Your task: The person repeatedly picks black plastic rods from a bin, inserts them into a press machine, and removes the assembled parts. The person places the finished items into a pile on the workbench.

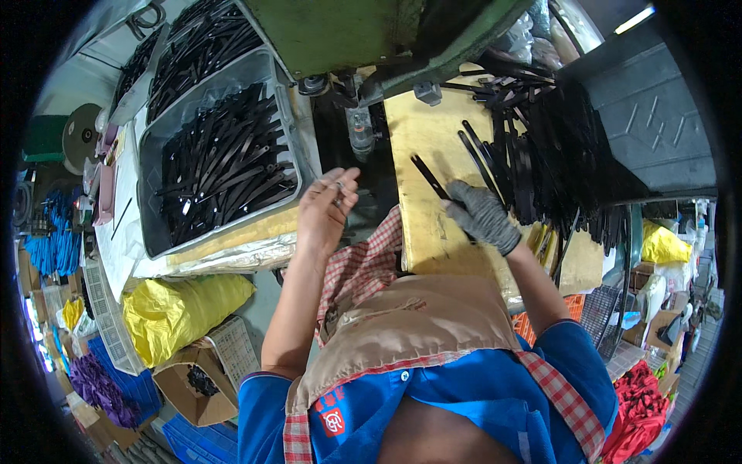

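Note:
My left hand (326, 210), bare, is raised between the grey tray and the yellowish worktop, its fingertips pinched together. Whatever lies between those fingers is too small to make out. A grey knitted glove covers my right hand (485, 220), which grips the lower end of a flat black strip (427, 175) with small holes. That strip slants up and leftward over the yellowish worktop (433, 251). Two more loose strips (481, 158) lie just beyond my right hand, beside a thick pile of black strips (541, 166).
A green machine (340, 35) overhangs the gap between the work surfaces. At left, a grey tray (147, 228) holds many black strips. A grey metal bin (657, 116) stands at far right. Below left are a yellow sack (185, 309) and an open cardboard box (182, 394).

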Available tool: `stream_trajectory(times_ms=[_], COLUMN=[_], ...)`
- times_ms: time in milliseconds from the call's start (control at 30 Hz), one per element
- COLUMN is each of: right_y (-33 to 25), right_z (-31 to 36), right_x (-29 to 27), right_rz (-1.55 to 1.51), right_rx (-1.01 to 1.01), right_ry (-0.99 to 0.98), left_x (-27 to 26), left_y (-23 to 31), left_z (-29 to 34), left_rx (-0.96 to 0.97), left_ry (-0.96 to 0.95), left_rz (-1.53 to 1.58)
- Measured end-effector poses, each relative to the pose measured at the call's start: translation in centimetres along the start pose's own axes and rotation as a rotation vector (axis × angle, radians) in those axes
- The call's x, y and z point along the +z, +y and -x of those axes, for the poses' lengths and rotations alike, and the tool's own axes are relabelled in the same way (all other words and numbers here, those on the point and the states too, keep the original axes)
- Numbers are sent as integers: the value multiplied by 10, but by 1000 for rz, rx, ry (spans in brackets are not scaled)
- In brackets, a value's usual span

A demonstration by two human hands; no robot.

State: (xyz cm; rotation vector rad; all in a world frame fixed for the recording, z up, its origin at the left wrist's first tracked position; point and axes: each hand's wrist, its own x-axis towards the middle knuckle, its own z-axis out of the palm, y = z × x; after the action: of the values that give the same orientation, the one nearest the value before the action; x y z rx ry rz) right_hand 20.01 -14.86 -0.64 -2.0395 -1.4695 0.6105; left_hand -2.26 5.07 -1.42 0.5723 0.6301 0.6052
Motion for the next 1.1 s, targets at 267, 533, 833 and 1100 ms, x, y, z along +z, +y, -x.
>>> stream_trajectory(times_ms=[267, 533, 833, 1100], right_y=[-67, -4, 62, 41], right_z=[-72, -42, 6, -27], right_x=[34, 20, -34, -6], right_rz=[-577, -243, 593, 523], right_rx=[45, -76, 503, 323], right_ry=[196, 258, 168, -8], left_x=[11, 22, 53, 54], left_y=[-1, 16, 36, 39], left_z=[9, -24, -85, -91], left_rx=[-57, 97, 137, 75], left_ry=[-27, -57, -195, -197], left_rz=[-175, -269, -518, -544])
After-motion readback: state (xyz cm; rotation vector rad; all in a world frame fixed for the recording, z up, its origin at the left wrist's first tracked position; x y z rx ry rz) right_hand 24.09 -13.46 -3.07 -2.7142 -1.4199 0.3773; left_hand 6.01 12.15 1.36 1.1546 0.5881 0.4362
